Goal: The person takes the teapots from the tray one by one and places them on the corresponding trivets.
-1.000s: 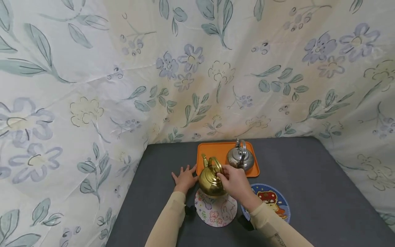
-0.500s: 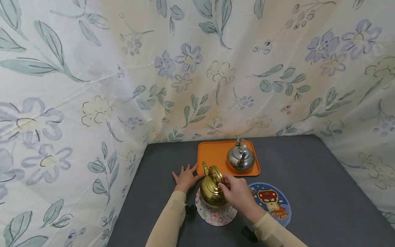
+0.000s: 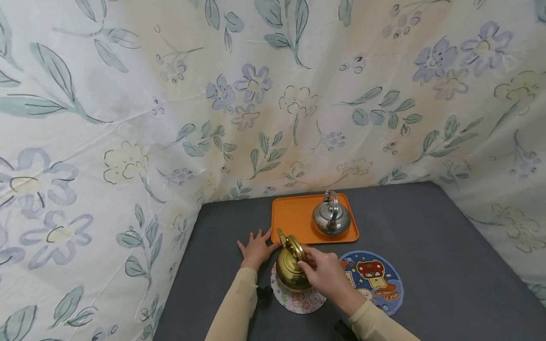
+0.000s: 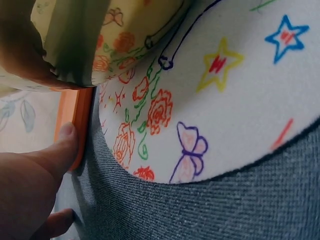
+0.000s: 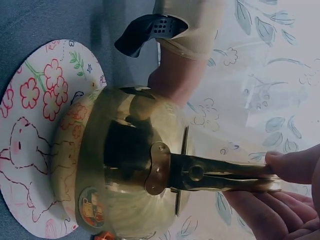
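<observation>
Counter [image 3: 426, 237], grey cloth-covered, hemmed on three sides by a floral sheet [image 3: 128, 118]; open room lies to the right and front. Orange tray [image 3: 294, 218] at the back, carrying a silver kettle [image 3: 331, 219] on its right half. Two round mats in front of the tray: a blue cartoon mat [image 3: 377, 279], bare, and a white flowered mat [image 3: 298, 299]. Brass kettle [image 3: 291, 267] over the white mat, whether resting on it cannot be told, spout toward the tray, close to its front rim. Judged rigid, smooth, likely slippery on the body; best held by the hinged top handle. Right hand [image 3: 326, 274] grasping that handle. Left hand [image 3: 256, 247] released, fingers flat on the counter, thumb touching the tray's edge.
</observation>
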Motion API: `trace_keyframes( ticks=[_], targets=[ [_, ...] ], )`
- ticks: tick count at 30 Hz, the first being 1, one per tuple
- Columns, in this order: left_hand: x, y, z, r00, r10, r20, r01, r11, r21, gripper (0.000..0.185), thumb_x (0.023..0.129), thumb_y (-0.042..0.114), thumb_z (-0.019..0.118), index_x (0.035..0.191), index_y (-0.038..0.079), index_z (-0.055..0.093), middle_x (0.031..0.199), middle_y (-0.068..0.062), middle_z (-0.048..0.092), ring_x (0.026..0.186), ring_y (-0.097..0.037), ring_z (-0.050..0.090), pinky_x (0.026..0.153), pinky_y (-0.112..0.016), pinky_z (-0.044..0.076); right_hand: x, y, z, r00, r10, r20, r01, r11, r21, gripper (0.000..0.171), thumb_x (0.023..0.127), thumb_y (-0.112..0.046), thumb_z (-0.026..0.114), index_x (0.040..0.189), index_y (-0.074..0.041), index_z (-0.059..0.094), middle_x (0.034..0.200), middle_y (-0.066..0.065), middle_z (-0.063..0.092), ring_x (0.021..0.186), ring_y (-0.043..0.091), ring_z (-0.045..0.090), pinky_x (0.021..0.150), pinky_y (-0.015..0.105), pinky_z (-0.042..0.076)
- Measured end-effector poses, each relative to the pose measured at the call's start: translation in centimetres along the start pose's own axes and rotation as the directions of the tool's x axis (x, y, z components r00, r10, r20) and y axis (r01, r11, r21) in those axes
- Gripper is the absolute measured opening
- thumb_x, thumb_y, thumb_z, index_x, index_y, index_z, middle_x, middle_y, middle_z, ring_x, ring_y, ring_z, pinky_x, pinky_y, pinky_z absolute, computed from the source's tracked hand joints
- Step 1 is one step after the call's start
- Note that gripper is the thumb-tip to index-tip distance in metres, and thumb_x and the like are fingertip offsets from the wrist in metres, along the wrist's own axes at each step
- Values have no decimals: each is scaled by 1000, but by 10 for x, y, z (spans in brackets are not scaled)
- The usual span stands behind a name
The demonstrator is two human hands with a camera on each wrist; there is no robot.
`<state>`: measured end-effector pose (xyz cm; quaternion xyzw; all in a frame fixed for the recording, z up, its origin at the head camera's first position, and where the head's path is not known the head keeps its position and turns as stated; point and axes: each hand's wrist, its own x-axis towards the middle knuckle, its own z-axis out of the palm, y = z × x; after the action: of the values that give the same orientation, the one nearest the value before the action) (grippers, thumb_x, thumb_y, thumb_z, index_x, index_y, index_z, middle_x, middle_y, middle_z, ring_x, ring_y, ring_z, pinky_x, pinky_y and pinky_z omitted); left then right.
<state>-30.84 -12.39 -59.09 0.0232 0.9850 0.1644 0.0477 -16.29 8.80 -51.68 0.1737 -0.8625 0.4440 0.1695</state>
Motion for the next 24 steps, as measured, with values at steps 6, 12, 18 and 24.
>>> trace_keyframes(
  ticks=[6, 12, 18, 24],
  targets=[
    [0, -2, 6, 1000, 2, 2, -2, 1000, -8, 74, 91, 66, 58, 156, 37, 39, 162, -11, 35, 153, -42, 23, 113, -80, 4, -3, 0, 1, 999, -38, 1, 38, 999, 2, 39, 87, -6, 79, 124, 0, 69, 97, 13, 78, 83, 20, 77, 68, 19, 60],
    [-1, -5, 5, 1000, 8, -5, -8, 1000, -28, 74, 91, 64, 60, 156, 36, 40, 162, -12, 36, 153, -43, 22, 112, -80, 7, 2, 1, -5, 998, -63, -13, 64, 998, 26, 36, 89, -17, 78, 121, -2, 72, 98, 10, 78, 83, 16, 77, 69, 16, 58],
    [-3, -8, 3, 1000, 17, 0, -17, 998, -54, 74, 91, 63, 61, 156, 37, 39, 163, -11, 34, 153, -43, 19, 113, -80, 8, 18, 10, -22, 991, -110, -82, 100, 989, -112, 31, 91, -24, 77, 115, -4, 76, 100, 9, 79, 78, 14, 76, 67, 21, 60],
    [-4, -12, 4, 1000, 21, -3, -21, 998, -54, 74, 92, 61, 61, 157, 35, 39, 163, -11, 35, 153, -43, 20, 112, -80, 11, 44, 23, -43, 987, -87, -132, 58, 977, -206, 35, 92, -24, 76, 118, -1, 75, 104, 16, 77, 77, 24, 76, 64, 35, 62]
  ],
)
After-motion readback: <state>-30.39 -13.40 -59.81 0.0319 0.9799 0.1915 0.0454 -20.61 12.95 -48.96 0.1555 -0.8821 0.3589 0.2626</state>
